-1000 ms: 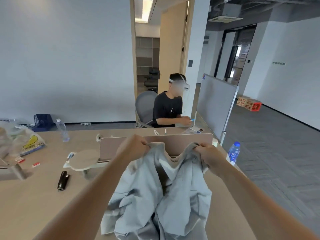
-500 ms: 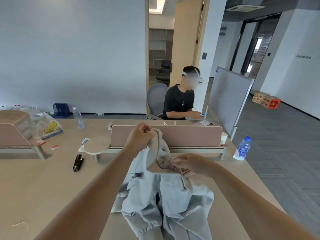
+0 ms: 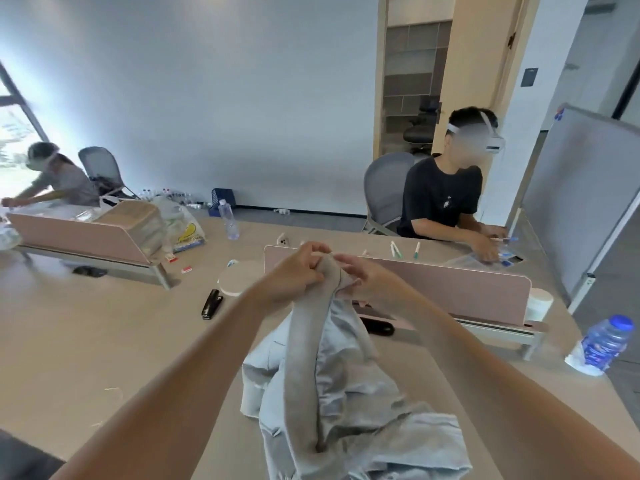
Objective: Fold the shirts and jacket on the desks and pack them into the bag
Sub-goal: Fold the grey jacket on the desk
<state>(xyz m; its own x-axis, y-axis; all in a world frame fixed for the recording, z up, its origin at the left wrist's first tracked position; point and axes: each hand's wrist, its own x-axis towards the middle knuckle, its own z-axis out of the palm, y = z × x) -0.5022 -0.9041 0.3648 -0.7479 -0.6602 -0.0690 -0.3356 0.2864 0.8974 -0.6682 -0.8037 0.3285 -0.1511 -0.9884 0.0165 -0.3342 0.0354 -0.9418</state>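
Pale blue-grey cloth is hanging between a person's outstretched arms as the jacket [image 3: 346,393] is being held up by its top edge above the bench [image 3: 104,341], its lower folds pooling in a crumpled heap on the surface. The left grip [image 3: 294,271] is clenching a bunched handful of the greyer lining at the highest point. The right grip [image 3: 370,278] is lying against the same ridge of fabric just beside it, fingers stretched out, and blur is hiding whether it is pinching or only touching.

The garment is looking soft, light and limp, sagging wherever nothing is supporting it. It is probably calling for two holds spread apart along the collar or shoulders rather than one bunch.

Towards the far left of the bench, a plastic bag with yellow print [image 3: 187,230] is sitting beside a tan wrapped bundle [image 3: 138,223]; what the bag is holding is not showing. A clear bottle [image 3: 229,220] is standing near it, and a blue-labelled bottle [image 3: 604,344] is standing at the right edge. Which bag is awaiting the clothes cannot be told.
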